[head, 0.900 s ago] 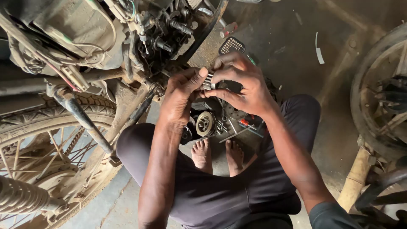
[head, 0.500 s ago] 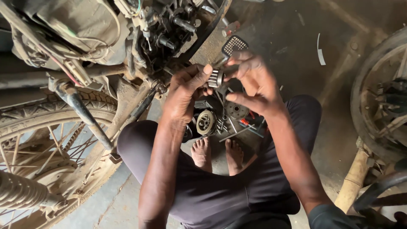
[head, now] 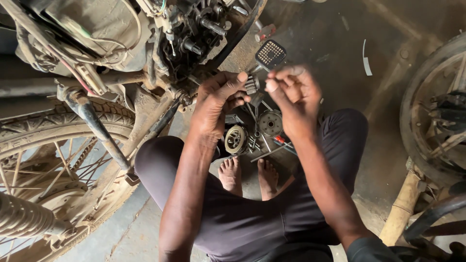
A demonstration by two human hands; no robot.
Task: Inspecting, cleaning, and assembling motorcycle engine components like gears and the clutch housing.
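- Where the person squats in dark trousers, two bare feet (head: 248, 175) rest flat on the concrete floor (head: 340, 63), toes pointing up the frame.
- Just beyond the toes lie loose parts: a pale round clutch drum (head: 236, 139), a darker toothed disc (head: 270, 122), thin rods and a red-handled screwdriver (head: 281, 141).
- Above these, the left hand (head: 217, 99) curls around a small ribbed metal gear (head: 251, 85), thumb on top and fingers beneath, holding it in the air beside the engine.
- The right hand (head: 295, 99) hovers close beside the gear, thumb and forefinger pressed together near it; whether they pinch anything is too small to tell.
- Behind the hands sits a black grid-patterned footrest pad (head: 270, 54).
- Farther off, the dusty motorcycle engine (head: 194, 34) shows studs and wires, with a spoked rear wheel (head: 53, 160) at left.
- A white curved strip (head: 366, 58) lies on the far floor; no packages or labels are legible.
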